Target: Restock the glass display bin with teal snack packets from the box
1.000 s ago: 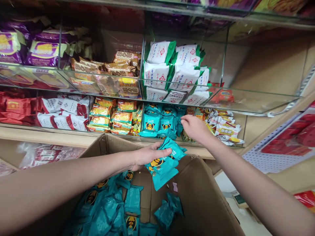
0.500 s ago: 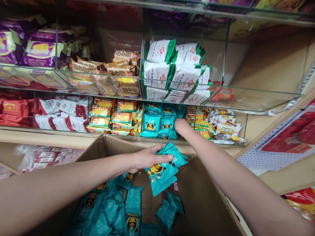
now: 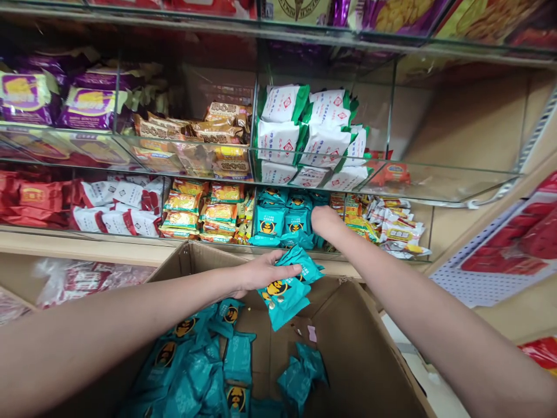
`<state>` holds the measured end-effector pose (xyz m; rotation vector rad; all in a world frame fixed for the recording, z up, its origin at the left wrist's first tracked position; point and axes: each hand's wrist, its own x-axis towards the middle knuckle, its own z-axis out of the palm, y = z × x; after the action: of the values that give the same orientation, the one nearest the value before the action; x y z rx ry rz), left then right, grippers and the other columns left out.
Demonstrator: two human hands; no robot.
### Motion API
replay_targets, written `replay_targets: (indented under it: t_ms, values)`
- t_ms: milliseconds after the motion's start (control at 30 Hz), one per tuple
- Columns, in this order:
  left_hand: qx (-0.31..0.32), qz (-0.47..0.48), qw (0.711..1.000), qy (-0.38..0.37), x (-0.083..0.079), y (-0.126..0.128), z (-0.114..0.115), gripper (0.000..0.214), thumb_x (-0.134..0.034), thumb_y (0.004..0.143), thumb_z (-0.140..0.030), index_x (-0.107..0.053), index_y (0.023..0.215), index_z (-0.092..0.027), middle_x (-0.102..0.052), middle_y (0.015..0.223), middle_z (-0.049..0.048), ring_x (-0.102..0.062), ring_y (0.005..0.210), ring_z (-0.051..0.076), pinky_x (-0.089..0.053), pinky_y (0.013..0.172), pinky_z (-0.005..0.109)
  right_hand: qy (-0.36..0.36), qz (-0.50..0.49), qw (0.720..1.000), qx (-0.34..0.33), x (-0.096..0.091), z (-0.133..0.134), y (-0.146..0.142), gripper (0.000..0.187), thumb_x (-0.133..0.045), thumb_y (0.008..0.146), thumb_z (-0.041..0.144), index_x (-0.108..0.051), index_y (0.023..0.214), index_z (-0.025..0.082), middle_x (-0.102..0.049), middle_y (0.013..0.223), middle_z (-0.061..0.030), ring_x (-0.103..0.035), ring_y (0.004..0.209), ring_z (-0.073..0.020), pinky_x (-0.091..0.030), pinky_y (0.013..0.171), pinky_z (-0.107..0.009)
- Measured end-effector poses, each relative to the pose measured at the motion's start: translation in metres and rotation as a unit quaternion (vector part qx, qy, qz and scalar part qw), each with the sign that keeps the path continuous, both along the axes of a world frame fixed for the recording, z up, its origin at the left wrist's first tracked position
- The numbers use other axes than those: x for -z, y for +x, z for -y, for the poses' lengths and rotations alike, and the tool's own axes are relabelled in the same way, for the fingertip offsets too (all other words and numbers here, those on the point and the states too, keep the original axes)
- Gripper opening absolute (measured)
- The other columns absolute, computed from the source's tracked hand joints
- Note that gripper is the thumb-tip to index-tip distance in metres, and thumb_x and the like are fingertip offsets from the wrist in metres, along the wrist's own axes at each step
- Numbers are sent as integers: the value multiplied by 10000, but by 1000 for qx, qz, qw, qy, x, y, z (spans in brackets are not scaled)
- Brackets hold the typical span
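My left hand [image 3: 260,273] is closed around a few teal snack packets [image 3: 285,299] with a yellow and black print, above an open cardboard box. The thumb presses on top of them. My right hand [image 3: 325,223] reaches into a low shelf compartment, beside stacked teal snack packets [image 3: 270,223]. Its fingers are out of sight, so what they hold cannot be seen. More loose teal packets [image 3: 187,366] lie in the box, most of them heaped on the left, with several at the right.
The cardboard box [image 3: 365,342] stands against the shelf front. Clear dividers part the compartments. Yellow packets [image 3: 221,210] sit left of the teal ones, small white and yellow packets [image 3: 398,226] to the right. White and green packets [image 3: 278,142] fill the shelf above, under a clear ledge [image 3: 444,180].
The view has shifted slightly, so the shelves appear a little lower. My left hand still grips its packets. My right hand stays in the compartment, turned a little and slightly further right.
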<state>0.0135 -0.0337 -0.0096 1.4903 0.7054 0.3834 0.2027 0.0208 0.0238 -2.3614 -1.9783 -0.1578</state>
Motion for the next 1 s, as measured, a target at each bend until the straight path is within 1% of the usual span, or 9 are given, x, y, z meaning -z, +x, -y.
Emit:
replay_targets:
  t_ms: [167, 300, 400, 567, 700, 767, 833, 900, 1000]
  values:
    - [-1, 3, 996, -87, -7, 0, 3, 522, -623, 653, -437, -492, 1107, -216, -564, 1121, 55, -532, 991, 181, -373, 867, 322, 23, 39, 999, -14, -36, 20, -4, 310, -413, 709, 41, -649, 908, 69, -640, 883, -200, -601, 860, -276, -437, 694, -311]
    - [-15, 47, 975, -215, -14, -3, 4, 477, -656, 638, -390, -517, 1060, -220, -644, 898, 33, -595, 792, 148, -425, 770, 319, 51, 83, 995, -24, -48, 70, 0, 240, -420, 708, 52, -648, 771, 94, -639, 774, -172, -610, 759, -263, -418, 639, -303]
    - [19, 97, 960, -263, -18, -5, 7, 409, -688, 595, -380, -576, 951, -211, -654, 743, 9, -596, 670, 137, -448, 678, 285, 88, 64, 994, -29, -39, 117, 1, 184, -428, 752, 142, -611, 729, 144, -626, 708, -113, -597, 687, -233, -398, 590, -291]
    - [43, 106, 953, -279, -19, -3, 16, 408, -712, 519, -442, -617, 817, -179, -615, 563, -10, -557, 515, 108, -442, 546, 218, 103, -166, 977, -88, -4, 162, -17, 161, -408, 775, 177, -554, 717, 213, -622, 722, -16, -570, 663, -156, -384, 588, -242]
    - [15, 85, 966, -245, -18, -5, 16, 398, -692, 535, -469, -623, 819, -200, -628, 579, -8, -555, 517, 109, -442, 543, 212, 139, -252, 955, -75, 10, 165, -29, 132, -428, 713, 102, -506, 652, 190, -605, 680, -23, -562, 659, -145, -376, 567, -221]
    - [1, 64, 972, -225, -19, -8, 13, 379, -684, 539, -479, -624, 791, -203, -622, 559, -11, -553, 524, 115, -440, 550, 215, 112, -315, 937, -100, 10, 162, -24, 92, -456, 704, 116, -512, 670, 181, -610, 696, -24, -568, 659, -139, -384, 556, -213]
    - [-10, 43, 976, -214, -20, -10, 9, 385, -670, 539, -504, -627, 766, -197, -622, 554, -6, -555, 537, 121, -437, 541, 214, 50, -406, 897, -164, 9, 156, -12, 52, -513, 708, 200, -540, 748, 179, -621, 730, -19, -576, 648, -131, -402, 545, -210]
    - [-23, 36, 978, -205, -22, -11, 6, 417, -651, 543, -533, -630, 781, -190, -628, 565, 6, -563, 561, 130, -436, 527, 210, -4, -484, 846, -224, 8, 146, 2, 185, -565, 694, 292, -563, 835, 172, -632, 774, -22, -584, 678, -133, -428, 572, -218]
    - [-47, 46, 981, -182, -25, -9, 2, 439, -644, 553, -534, -628, 838, -201, -648, 631, 12, -580, 609, 138, -445, 539, 209, 55, -507, 833, -216, 6, 121, 14, 253, -513, 743, 323, -581, 924, 159, -634, 867, -38, -580, 775, -137, -443, 678, -250]
